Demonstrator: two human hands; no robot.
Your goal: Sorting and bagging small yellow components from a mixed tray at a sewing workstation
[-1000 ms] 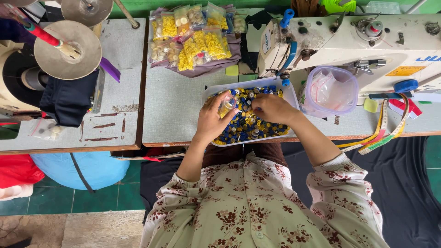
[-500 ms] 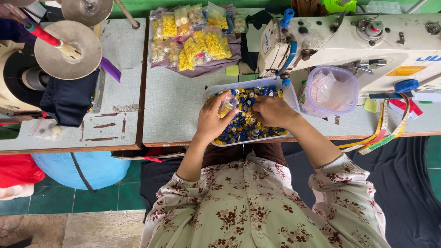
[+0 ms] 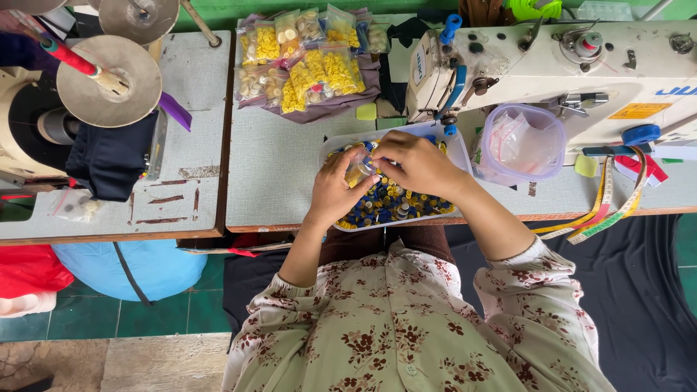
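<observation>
Both the left hand [image 3: 335, 190] and right hand [image 3: 415, 164] hold, seemingly, a small clear bag [image 3: 359, 168] over the button tray [image 3: 459, 149].

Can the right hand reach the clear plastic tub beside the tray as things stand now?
Probably yes. The right hand is over the tray, and the tub stands just beside it, with nothing between them.

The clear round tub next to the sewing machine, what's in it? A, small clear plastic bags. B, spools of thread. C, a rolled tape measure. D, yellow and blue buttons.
A: the clear round tub, standing to the right of the white tray of buttons that both hands work over, holds only a loose pile of small clear plastic bags; nothing else shows in it.
</observation>
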